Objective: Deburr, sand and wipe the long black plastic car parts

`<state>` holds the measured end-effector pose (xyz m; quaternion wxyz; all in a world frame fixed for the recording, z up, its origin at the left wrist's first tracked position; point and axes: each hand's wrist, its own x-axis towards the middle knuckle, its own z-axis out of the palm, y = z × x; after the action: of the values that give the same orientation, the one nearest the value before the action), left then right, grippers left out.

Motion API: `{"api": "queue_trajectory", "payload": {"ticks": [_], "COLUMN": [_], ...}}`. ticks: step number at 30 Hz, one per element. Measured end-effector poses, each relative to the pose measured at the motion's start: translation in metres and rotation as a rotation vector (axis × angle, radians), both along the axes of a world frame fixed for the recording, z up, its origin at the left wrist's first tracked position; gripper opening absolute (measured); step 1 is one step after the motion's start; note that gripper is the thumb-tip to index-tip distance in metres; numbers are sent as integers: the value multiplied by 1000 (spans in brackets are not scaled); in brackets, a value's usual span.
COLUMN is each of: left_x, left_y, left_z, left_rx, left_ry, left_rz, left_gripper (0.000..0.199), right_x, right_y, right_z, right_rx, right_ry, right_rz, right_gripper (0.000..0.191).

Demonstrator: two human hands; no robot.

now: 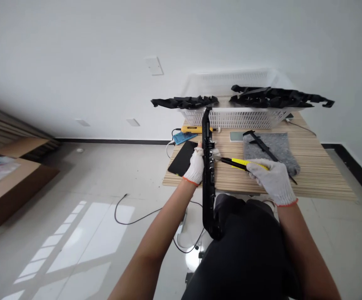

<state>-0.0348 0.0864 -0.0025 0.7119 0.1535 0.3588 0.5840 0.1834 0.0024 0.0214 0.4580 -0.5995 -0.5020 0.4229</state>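
Note:
My left hand [195,166], in a white knit glove, is closed around the middle of a long black plastic part [208,183]. The part runs from near the basket down towards my lap, its lower end bent to the right. In my gloved right hand [273,177] is a yellow and black utility knife [241,163]. Its blade points left and reaches the right edge of the black part, close to my left fingertips. Whether the blade touches the plastic I cannot tell.
Behind, a white basket [243,118] carries more black plastic parts [274,98]. On the striped table [318,179] lie a grey cloth [277,146], a black caliper [265,146], a black flat pad [182,159], a yellow tool [191,129] and a blue object [184,138]. Cables [143,216] trail across the floor.

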Motion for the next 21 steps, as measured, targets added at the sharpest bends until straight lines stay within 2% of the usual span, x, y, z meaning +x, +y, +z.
{"api": "queue_trajectory", "payload": {"ticks": [1, 3, 6, 11, 14, 21], "left_x": [0, 0, 1, 1, 1, -5], "left_y": [-1, -3, -7, -13, -15, -13], "left_z": [1, 6, 13, 18, 18, 8], "left_rx": [9, 24, 2, 27, 11, 70], "left_ry": [-7, -39, -95, -160, -159, -187], "left_rz": [-18, -73, -111, -136, -163, -228], "left_gripper": [55, 55, 49, 43, 39, 39], "right_x": [0, 1, -1, -2, -2, -4], "right_y": [2, 5, 7, 8, 9, 7], "right_z": [-5, -15, -23, -22, -24, -23], "right_rx": [-34, -67, -72, -51, -24, -31], "right_ry": [-17, -34, -8, -102, -106, -130], "right_rz": [70, 126, 37, 113, 82, 81], "right_gripper": [47, 48, 53, 49, 51, 50]}}
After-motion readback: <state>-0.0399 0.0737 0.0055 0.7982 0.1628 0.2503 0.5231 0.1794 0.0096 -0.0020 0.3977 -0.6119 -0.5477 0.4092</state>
